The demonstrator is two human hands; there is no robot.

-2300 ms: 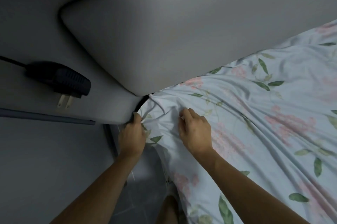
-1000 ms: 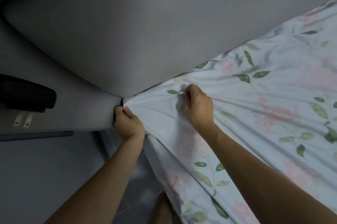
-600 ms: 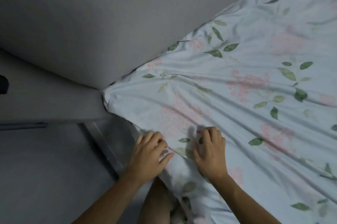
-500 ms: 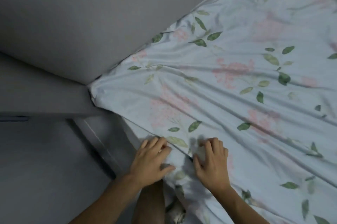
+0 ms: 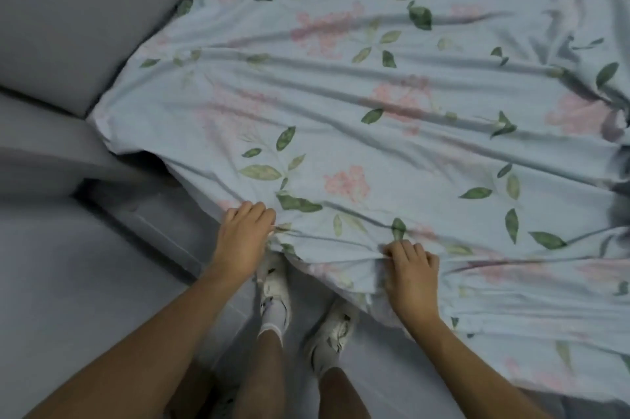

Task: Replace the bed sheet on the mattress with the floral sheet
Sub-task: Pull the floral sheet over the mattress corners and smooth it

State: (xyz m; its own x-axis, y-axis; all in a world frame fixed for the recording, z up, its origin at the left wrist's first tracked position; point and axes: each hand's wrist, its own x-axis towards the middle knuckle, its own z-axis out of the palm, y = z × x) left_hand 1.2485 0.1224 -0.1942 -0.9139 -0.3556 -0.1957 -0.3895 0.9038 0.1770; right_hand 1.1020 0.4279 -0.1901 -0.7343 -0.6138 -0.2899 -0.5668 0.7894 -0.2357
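Note:
The floral sheet (image 5: pixel 392 105), pale blue with pink flowers and green leaves, covers the mattress across the upper right and hangs over its near side edge. Long creases run across it. Its corner (image 5: pixel 109 125) sits against the grey headboard. My left hand (image 5: pixel 243 241) grips the sheet's edge at the mattress side, fingers curled over a bunched fold. My right hand (image 5: pixel 410 277) is further right along the same edge, with its fingers curled into the fabric. The mattress itself is hidden under the sheet.
A grey padded headboard (image 5: pixel 75 16) fills the upper left, with a grey ledge (image 5: pixel 37 149) below it. The bed frame rail (image 5: pixel 153 231) runs diagonally by the floor. My two feet in white shoes (image 5: pixel 276 285) stand on the grey floor beside the bed.
Both hands left the headboard corner and moved along the side edge of the mattress. My right hand has slid further right, away from the left. The black plug has left the view.

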